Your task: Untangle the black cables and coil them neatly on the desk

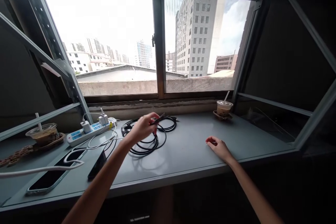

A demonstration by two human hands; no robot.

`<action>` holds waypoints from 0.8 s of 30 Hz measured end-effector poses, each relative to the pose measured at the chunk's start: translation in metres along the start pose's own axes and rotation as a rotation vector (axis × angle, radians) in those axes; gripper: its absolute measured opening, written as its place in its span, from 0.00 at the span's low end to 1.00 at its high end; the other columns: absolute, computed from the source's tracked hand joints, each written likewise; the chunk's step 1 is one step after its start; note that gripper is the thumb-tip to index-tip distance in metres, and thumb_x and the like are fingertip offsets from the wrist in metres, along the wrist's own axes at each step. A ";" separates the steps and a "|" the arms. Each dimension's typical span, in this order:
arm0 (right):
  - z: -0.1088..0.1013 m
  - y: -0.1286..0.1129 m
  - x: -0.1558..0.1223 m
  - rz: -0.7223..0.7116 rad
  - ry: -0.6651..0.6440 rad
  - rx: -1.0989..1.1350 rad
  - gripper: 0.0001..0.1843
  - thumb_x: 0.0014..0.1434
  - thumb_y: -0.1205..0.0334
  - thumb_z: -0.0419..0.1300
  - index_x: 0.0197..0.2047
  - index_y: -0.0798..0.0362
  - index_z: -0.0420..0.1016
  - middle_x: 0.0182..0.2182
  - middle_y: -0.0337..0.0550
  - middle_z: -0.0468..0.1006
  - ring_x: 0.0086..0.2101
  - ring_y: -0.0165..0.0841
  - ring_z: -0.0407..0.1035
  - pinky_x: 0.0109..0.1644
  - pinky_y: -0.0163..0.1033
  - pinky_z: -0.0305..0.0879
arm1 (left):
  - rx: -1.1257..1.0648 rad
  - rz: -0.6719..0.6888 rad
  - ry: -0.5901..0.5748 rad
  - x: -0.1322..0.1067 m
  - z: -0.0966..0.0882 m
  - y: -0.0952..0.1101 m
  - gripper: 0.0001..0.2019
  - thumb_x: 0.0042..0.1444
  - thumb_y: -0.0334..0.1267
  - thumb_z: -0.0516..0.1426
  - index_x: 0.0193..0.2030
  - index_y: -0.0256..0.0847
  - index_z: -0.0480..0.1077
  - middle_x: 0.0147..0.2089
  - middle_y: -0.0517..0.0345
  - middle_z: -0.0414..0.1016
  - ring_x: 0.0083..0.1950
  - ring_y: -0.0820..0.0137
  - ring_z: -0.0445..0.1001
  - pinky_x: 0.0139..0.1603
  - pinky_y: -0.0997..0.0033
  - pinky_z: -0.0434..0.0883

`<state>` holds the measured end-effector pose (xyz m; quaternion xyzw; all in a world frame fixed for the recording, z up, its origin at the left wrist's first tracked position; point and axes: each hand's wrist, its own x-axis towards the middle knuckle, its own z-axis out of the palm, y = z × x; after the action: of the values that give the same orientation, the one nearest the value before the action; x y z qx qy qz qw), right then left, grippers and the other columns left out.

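Note:
My left hand (144,127) reaches over the grey table (189,147) and pinches a black cable (147,141) near its plug end, lifting part of it. The rest of the cable lies in loose coils under and beyond the hand. My right hand (218,147) rests on the table to the right, fingers curled inward, nothing visible in it, well apart from the cable.
A white power strip (86,131) with chargers and white leads lies at the left. Two phones (52,176) lie near the front left edge. An iced drink cup (224,108) stands at the back right, another cup (43,133) at the far left. Metal shelf frames flank the window.

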<state>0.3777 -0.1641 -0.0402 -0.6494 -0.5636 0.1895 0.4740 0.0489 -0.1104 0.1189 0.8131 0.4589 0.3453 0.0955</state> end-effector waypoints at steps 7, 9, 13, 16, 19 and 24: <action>0.001 0.002 0.004 0.004 -0.028 -0.051 0.11 0.47 0.57 0.54 0.31 0.54 0.71 0.31 0.43 0.75 0.35 0.35 0.69 0.43 0.39 0.62 | -0.016 0.095 -0.349 -0.091 0.071 -0.028 0.20 0.50 0.53 0.55 0.45 0.43 0.66 0.44 0.54 0.70 0.46 0.64 0.68 0.46 0.67 0.64; 0.005 -0.005 0.003 0.015 -0.064 -0.048 0.13 0.47 0.57 0.55 0.34 0.54 0.73 0.32 0.44 0.76 0.36 0.35 0.69 0.44 0.40 0.62 | 0.120 0.072 -0.220 -0.099 0.082 -0.033 0.19 0.52 0.53 0.52 0.44 0.42 0.66 0.44 0.52 0.69 0.49 0.60 0.66 0.50 0.60 0.61; 0.031 -0.039 -0.007 0.015 -0.255 -0.007 0.18 0.50 0.52 0.55 0.41 0.53 0.74 0.38 0.46 0.76 0.39 0.35 0.70 0.44 0.39 0.63 | 0.248 0.041 -0.180 -0.103 0.091 -0.032 0.16 0.55 0.51 0.49 0.38 0.39 0.65 0.40 0.51 0.71 0.45 0.60 0.69 0.48 0.60 0.61; 0.063 -0.073 -0.017 0.016 -0.409 0.020 0.23 0.54 0.45 0.52 0.42 0.53 0.74 0.38 0.45 0.77 0.36 0.34 0.71 0.40 0.37 0.65 | 0.280 -0.004 -0.227 -0.104 0.092 -0.028 0.16 0.54 0.50 0.51 0.41 0.39 0.65 0.33 0.51 0.72 0.38 0.60 0.72 0.40 0.63 0.63; 0.094 -0.100 -0.021 0.047 -0.508 -0.018 0.28 0.52 0.37 0.50 0.37 0.54 0.74 0.30 0.43 0.76 0.29 0.33 0.70 0.31 0.36 0.65 | 0.266 -0.014 -0.267 -0.105 0.089 -0.021 0.14 0.57 0.46 0.48 0.39 0.40 0.67 0.30 0.52 0.73 0.34 0.61 0.73 0.35 0.67 0.63; 0.116 -0.115 -0.006 0.082 -0.417 -0.190 0.34 0.43 0.41 0.61 0.48 0.57 0.69 0.42 0.52 0.72 0.43 0.45 0.66 0.42 0.43 0.64 | 0.115 0.094 -0.265 -0.116 0.070 -0.010 0.18 0.53 0.50 0.53 0.46 0.42 0.67 0.37 0.53 0.74 0.44 0.63 0.70 0.45 0.67 0.64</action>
<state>0.2219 -0.1323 -0.0016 -0.6603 -0.6378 0.2847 0.2759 0.0482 -0.1875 0.0077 0.8762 0.4228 0.2121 0.0920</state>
